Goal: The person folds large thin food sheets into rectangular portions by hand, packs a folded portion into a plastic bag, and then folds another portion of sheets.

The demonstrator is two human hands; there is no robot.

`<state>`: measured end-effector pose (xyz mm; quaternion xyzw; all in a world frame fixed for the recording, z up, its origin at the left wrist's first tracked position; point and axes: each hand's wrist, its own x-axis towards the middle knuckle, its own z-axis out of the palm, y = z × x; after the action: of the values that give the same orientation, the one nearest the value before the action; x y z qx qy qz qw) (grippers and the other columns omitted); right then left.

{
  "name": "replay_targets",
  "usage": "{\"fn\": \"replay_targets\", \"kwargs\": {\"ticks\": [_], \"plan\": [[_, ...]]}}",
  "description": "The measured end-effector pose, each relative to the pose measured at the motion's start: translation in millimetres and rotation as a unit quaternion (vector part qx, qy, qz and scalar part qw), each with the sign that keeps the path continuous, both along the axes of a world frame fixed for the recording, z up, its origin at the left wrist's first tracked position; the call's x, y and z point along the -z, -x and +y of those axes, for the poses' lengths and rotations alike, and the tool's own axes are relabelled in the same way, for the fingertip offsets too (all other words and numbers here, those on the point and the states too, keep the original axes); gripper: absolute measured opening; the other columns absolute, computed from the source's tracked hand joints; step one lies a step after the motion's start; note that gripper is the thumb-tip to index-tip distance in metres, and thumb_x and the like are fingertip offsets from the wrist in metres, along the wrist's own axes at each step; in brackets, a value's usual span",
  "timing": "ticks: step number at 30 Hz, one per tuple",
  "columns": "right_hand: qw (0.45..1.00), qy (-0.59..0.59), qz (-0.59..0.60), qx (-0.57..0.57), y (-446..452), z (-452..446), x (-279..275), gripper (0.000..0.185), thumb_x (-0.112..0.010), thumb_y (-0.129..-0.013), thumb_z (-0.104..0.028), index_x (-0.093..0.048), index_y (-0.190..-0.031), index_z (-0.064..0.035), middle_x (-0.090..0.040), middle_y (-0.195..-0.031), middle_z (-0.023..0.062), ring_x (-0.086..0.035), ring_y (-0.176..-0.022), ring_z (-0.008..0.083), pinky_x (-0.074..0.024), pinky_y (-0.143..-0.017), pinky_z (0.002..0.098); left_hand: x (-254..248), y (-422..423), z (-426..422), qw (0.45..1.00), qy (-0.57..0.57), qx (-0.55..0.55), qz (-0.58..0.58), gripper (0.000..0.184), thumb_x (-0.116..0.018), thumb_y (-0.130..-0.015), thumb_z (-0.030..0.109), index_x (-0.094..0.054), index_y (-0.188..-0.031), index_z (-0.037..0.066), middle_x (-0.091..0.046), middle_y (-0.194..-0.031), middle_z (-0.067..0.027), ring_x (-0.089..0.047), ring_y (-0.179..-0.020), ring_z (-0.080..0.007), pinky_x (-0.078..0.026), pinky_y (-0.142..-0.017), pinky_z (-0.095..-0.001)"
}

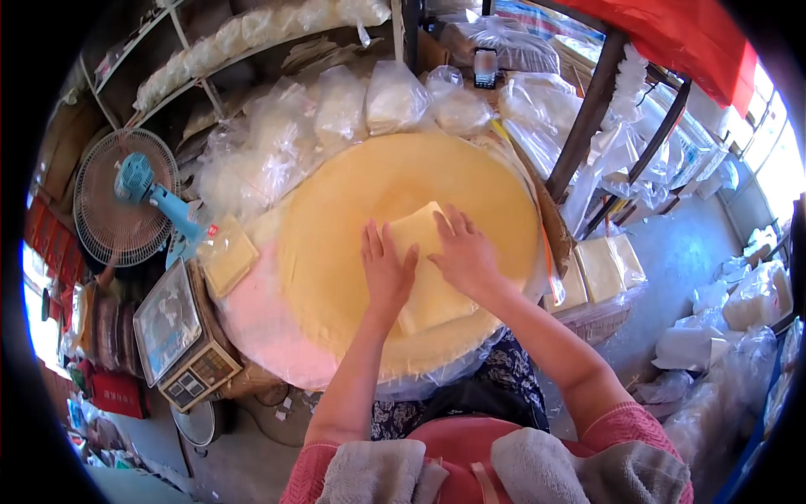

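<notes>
A large stack of round, thin yellow sheets (327, 210), like thin pancakes, lies in front of me. On top of it is a paler sheet folded into a rough rectangle (432, 290), one corner pointing away from me. My left hand (388, 267) rests at its left edge, fingers stretched and thumb apart. Over its right side lies my right hand (463, 254), flat with the fingers spread. Neither hand grips anything. The palms hide part of the folded sheet. Pink cloth or paper (269, 323) shows under the stack at the left.
At the left stand a digital scale (180, 332) and a blue fan (134, 181); a bagged yellow packet (228, 259) lies beside them. Filled plastic bags (395, 97) line the back, with a phone (485, 67) propped behind. Folded yellow stacks (600, 269) sit at the right, near a dark post (588, 118).
</notes>
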<state>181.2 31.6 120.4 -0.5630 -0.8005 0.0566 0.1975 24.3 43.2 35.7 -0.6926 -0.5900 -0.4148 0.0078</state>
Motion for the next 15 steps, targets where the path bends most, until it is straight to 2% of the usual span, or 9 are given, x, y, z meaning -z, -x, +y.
{"fn": "replay_targets", "kwargs": {"ticks": [2, 5, 8, 12, 15], "plan": [[0.996, -0.059, -0.029, -0.054, 2.2, 15.8, 21.3, 0.062, -0.057, -0.088, -0.032, -0.036, -0.136, 0.0012, -0.027, -0.147, 0.019, -0.026, -0.136, 0.0364, -0.03, -0.107, 0.0444, -0.1, -1.5, 0.5, 0.998, 0.054, -0.006, 0.036, 0.066, -0.065, -0.085, 0.026, -0.035, -0.135, -0.004, -0.026, -0.144, -0.0302, -0.024, -0.134, -0.045, -0.023, -0.109, -0.05], [0.997, 0.018, -0.024, -0.069, 1.5, 30.6, 45.0, 0.061, -0.048, -0.094, -0.034, -0.03, -0.14, 0.0022, -0.023, -0.149, 0.0192, -0.02, -0.139, 0.0356, -0.0223, -0.112, 0.043, 1.9, -1.0, -0.4, 0.992, 0.103, -0.007, 0.069, 0.067, -0.061, -0.086, 0.031, -0.033, -0.137, -0.004, -0.025, -0.145, -0.0298, -0.022, -0.136, -0.0437, -0.022, -0.11, -0.0493], [0.995, 0.017, 0.058, -0.073, -5.0, 29.7, 68.0, 0.059, -0.044, -0.095, -0.033, -0.03, -0.139, 0.0044, -0.024, -0.149, 0.0194, -0.021, -0.138, 0.0358, -0.0227, -0.111, 0.0432, 4.8, -2.6, -0.7, 0.988, 0.13, -0.008, 0.081, 0.067, -0.057, -0.089, 0.035, -0.033, -0.137, -0.005, -0.024, -0.146, -0.0288, -0.02, -0.137, -0.0424, -0.021, -0.111, -0.0476], [0.993, -0.002, 0.099, -0.07, -7.5, 31.6, 81.3, 0.056, -0.043, -0.096, -0.03, -0.031, -0.139, 0.0024, -0.024, -0.149, 0.0179, -0.021, -0.139, 0.0349, -0.0226, -0.111, 0.0438, 4.4, -8.6, 1.6, 0.985, 0.154, -0.012, 0.075, 0.065, -0.053, -0.091, 0.036, -0.034, -0.137, -0.005, -0.023, -0.147, -0.0265, -0.017, -0.138, -0.0404, -0.019, -0.112, -0.046], [0.988, -0.001, 0.137, -0.076, -10.0, 32.9, 88.1, 0.054, -0.042, -0.096, -0.03, -0.032, -0.139, 0.0008, -0.024, -0.149, 0.0162, -0.021, -0.139, 0.0339, -0.0231, -0.11, 0.0451, 9.8, -10.1, 1.4, 0.991, 0.13, -0.002, 0.036, 0.065, -0.057, -0.089, 0.034, -0.035, -0.137, -0.003, -0.024, -0.147, -0.0263, -0.017, -0.139, -0.0397, -0.019, -0.112, -0.0485]]}}
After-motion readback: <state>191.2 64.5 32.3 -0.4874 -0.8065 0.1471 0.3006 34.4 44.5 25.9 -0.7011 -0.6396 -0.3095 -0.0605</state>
